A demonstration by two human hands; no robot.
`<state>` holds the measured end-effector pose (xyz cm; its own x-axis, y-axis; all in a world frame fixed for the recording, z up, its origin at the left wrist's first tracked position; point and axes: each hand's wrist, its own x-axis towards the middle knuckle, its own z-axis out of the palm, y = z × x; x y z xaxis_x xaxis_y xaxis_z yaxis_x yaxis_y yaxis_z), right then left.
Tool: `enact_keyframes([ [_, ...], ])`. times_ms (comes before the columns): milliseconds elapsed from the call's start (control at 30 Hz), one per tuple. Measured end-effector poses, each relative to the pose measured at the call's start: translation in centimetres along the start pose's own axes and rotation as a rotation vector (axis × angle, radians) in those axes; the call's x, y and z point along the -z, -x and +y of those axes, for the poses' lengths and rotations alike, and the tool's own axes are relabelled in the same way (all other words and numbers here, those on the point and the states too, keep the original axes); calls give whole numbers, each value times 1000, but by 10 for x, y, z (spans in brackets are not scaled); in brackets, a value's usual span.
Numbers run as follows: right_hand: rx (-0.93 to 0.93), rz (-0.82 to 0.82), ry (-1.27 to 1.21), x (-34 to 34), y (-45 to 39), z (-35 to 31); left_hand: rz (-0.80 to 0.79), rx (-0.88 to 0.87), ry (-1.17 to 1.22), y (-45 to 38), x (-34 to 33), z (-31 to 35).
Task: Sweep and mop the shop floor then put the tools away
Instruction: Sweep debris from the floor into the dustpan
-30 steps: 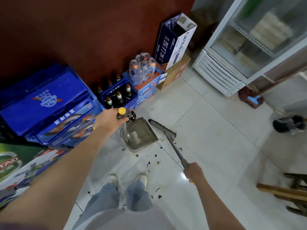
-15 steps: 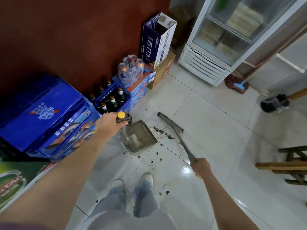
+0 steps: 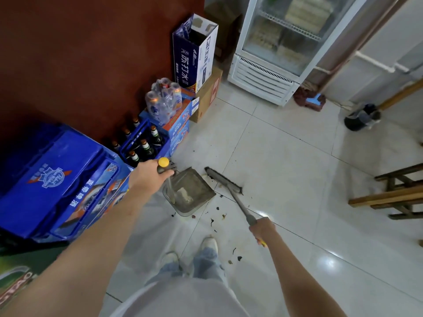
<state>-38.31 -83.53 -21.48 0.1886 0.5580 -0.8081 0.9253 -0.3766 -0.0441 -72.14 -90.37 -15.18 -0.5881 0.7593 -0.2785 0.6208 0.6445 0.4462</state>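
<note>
Head view: left hand (image 3: pixel 146 177) grips dustpan (image 3: pixel 191 193) handle; right hand (image 3: pixel 262 228) grips broom (image 3: pixel 225 181) shaft. Pan and bristles sit near blue crates (image 3: pixel 57 179) on floor (image 3: pixel 286 168). Open tile lies rightward. Debris (image 3: pixel 215 219) specks small, indistinct.

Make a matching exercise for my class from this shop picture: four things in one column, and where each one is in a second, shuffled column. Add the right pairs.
Things
1. dustpan
2. broom
3. beer bottles
4. soda-water carton

Places
A. standing in the blue crate by the red wall
B. handle held in the right hand, head on the tiles
C. on top of a brown box, beside the glass-door fridge
D. on the floor, handle held in the left hand

Pairs: 1-D, 2-B, 3-A, 4-C
</note>
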Motion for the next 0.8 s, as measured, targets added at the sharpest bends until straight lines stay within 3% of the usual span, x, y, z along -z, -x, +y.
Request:
enact_keyframes([
  [333,-16,77,-202,0,19,39,-6,-52,9,1,2,-6],
  [600,-78,142,-92,15,0,49,-33,-137,-40,10,0,6],
  [800,-126,123,-185,-4,0,54,-40,-142,-46,13,-3,6],
])
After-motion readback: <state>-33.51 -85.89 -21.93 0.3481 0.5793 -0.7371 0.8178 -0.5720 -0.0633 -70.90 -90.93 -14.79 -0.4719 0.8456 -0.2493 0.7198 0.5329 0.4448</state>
